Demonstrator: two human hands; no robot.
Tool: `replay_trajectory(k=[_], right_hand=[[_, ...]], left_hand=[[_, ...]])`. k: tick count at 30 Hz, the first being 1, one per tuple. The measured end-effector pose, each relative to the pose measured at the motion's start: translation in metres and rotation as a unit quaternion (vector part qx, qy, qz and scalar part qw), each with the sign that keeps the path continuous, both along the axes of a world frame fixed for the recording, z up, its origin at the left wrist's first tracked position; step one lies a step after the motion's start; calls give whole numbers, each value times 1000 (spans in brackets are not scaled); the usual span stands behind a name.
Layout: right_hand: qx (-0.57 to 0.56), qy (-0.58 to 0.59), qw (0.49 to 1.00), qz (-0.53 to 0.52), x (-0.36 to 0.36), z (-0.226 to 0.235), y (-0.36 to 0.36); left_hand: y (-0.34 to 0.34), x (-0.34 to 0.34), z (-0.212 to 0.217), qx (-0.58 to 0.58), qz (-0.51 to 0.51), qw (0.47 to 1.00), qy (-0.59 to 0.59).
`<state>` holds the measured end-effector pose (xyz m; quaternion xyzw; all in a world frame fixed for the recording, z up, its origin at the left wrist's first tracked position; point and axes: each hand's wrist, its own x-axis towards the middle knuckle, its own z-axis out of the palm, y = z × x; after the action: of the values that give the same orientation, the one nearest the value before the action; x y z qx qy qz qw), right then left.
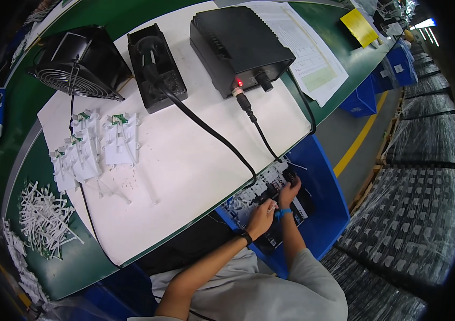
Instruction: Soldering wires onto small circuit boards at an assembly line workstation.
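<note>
Both my hands reach down into a blue bin (328, 188) beside the bench, to my right. My left hand (261, 216), with a black band at the wrist, rests on small white plastic parts (249, 200) and seems to pinch one. My right hand (288, 191), with a blue wrist strap, is curled around a small black part (290, 175) lying on a black tray in the bin. What the fingers grip is too small to make out exactly.
On the white bench mat (184, 160) stand a black fan (78, 61), a soldering iron stand (155, 67) and a black power unit (238, 45) with cables. White plastic holders (96, 147) and a heap of white strips (45, 219) lie at left. Wrapped stacks (420, 203) fill the floor.
</note>
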<state>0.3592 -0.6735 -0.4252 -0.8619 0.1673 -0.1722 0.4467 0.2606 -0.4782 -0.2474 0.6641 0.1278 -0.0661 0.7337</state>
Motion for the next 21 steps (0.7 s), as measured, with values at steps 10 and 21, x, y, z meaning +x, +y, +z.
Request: replay_trajectory(k=[10,21], right_hand=[[24,105,986,126,-109,209,4],[-53,49,988,140,-148,222,50]], left_hand=[[-25,14,42,-15,-63,993,-97],[-47,0,82,-21,-138,978,-158]])
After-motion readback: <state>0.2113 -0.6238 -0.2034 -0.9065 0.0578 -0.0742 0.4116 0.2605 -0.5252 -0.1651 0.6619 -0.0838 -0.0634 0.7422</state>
